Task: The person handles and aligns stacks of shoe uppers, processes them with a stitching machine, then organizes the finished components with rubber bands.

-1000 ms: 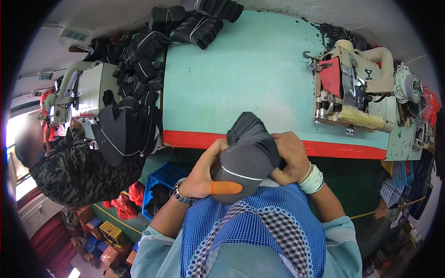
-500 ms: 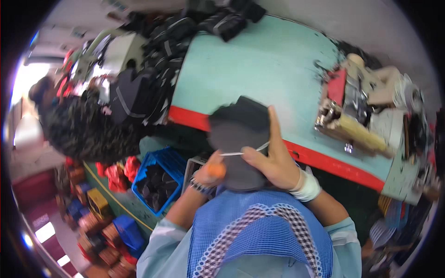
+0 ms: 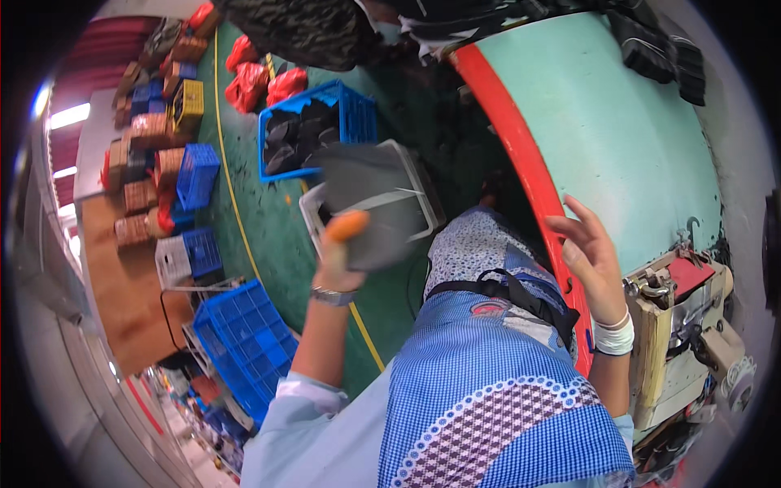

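Note:
A rounded dark grey fabric piece (image 3: 378, 232) with a light strip across it is in my left hand (image 3: 338, 268), blurred by motion. The hand grips its near edge, and an orange cover (image 3: 348, 226) sits on the thumb. The piece hangs over a white crate (image 3: 311, 210) on the floor and hides most of its inside. Nothing is in my right hand (image 3: 594, 264). Its fingers are spread beside the red edge (image 3: 521, 163) of the pale green table (image 3: 598, 106), and a white band wraps its wrist.
Beyond the white crate stands a blue crate (image 3: 358, 114) full of dark pieces. Red bags (image 3: 248, 85) lie behind it. A sewing machine (image 3: 683, 301) occupies the table's right end. More blue crates (image 3: 244, 333) are at the left. A person in camouflage clothing (image 3: 301, 28) is at the top.
My view has swung left and down toward the floor. My right hand has let go of the dark piece; my left hand has carried it leftward off the table side, over the white crate.

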A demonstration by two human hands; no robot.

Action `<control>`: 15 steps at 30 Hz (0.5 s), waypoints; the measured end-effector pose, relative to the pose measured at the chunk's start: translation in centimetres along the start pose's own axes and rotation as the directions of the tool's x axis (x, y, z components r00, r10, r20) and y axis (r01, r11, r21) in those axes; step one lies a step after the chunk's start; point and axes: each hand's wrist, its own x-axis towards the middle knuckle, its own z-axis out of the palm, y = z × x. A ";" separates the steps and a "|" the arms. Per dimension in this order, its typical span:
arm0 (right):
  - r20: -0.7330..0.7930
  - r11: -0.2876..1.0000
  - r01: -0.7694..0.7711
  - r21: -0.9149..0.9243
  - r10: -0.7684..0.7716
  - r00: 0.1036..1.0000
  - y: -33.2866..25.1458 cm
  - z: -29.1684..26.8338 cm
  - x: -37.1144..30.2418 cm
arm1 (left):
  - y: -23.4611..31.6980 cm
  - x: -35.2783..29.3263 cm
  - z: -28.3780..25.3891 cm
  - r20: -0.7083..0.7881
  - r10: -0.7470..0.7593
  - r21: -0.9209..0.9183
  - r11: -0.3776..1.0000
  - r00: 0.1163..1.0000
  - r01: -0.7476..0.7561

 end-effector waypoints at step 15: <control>-0.349 0.951 -0.288 -0.113 0.233 0.908 5.1 -3.0 -4.2 | 0.2 -0.2 -18.6 -0.841 0.053 0.006 0.996 0.538 -0.089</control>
